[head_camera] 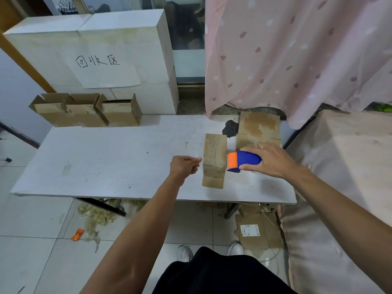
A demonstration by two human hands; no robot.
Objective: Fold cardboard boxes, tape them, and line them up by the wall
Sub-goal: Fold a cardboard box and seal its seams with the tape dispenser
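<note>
A small folded cardboard box [214, 160] stands on the white table [106, 162], right of the middle. My right hand [272, 160] grips a blue and orange tape dispenser [244, 161], whose orange end touches the box's right side. Just left of the box, my left hand [184, 165] is curled into a fist, and I cannot see anything in it. Three folded boxes with open top flaps [87, 111] stand in a row at the table's far left, against large white boxes. A flat cardboard blank [259, 128] lies behind the dispenser.
Large white boxes [101, 49] with a paper sign stand behind the table. A pink curtain [297, 49] hangs at the right, above a cloth-covered surface [339, 166]. On the tiled floor lie flattened cardboard [256, 232], packing shreds [97, 215] and an orange scrap [77, 234].
</note>
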